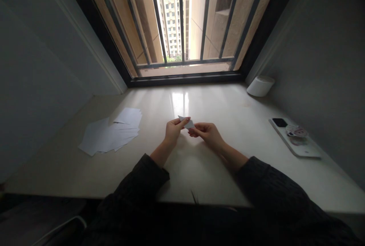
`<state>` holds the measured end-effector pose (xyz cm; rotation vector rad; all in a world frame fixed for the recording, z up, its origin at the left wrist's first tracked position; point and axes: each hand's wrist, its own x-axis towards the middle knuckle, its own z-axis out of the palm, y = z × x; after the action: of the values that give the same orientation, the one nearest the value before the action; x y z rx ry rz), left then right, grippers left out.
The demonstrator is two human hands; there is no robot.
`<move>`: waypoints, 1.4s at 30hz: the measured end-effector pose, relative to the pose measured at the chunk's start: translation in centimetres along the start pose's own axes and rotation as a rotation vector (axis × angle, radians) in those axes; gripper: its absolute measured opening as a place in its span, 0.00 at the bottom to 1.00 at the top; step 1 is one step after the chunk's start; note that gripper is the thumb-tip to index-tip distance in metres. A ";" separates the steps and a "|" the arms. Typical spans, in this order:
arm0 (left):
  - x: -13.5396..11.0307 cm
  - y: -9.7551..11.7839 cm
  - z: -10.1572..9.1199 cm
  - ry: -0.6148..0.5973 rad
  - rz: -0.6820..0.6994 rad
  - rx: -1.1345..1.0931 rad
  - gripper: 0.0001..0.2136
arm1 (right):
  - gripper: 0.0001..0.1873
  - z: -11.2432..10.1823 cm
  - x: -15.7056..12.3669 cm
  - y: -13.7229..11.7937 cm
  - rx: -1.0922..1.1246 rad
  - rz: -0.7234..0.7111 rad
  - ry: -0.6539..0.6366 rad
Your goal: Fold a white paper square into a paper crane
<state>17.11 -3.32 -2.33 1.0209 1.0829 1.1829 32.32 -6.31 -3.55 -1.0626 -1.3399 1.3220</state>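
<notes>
Between my two hands, above the middle of the pale sill top, is a small folded piece of white paper (189, 124) with a pointed corner at its upper left. My left hand (174, 129) pinches its left side, the thumb lying along the paper. My right hand (207, 133) is closed on the paper's lower right corner, with its fingers curled. Part of the paper is hidden behind my fingers, so its full folded shape cannot be made out.
Loose white paper sheets (110, 134) lie fanned in a pile at the left. At the right is a white phone (306, 148) with a round grip on its back. A white cylinder (260, 86) stands near the right wall. A barred window (182, 74) closes off the back.
</notes>
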 end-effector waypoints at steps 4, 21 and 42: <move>0.1 0.3 -0.2 -0.013 -0.054 -0.023 0.18 | 0.23 -0.1 0.1 -0.1 0.040 0.028 -0.012; 0.3 0.2 -0.4 -0.016 -0.082 -0.044 0.23 | 0.24 0.0 0.2 -0.4 0.119 0.118 -0.066; -0.1 0.2 -0.2 -0.059 0.216 0.212 0.20 | 0.20 -0.6 0.6 -0.1 0.195 0.156 0.033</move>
<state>16.82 -3.34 -2.14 1.3568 1.0884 1.2188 32.85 -5.58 -3.41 -1.0656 -1.0970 1.5106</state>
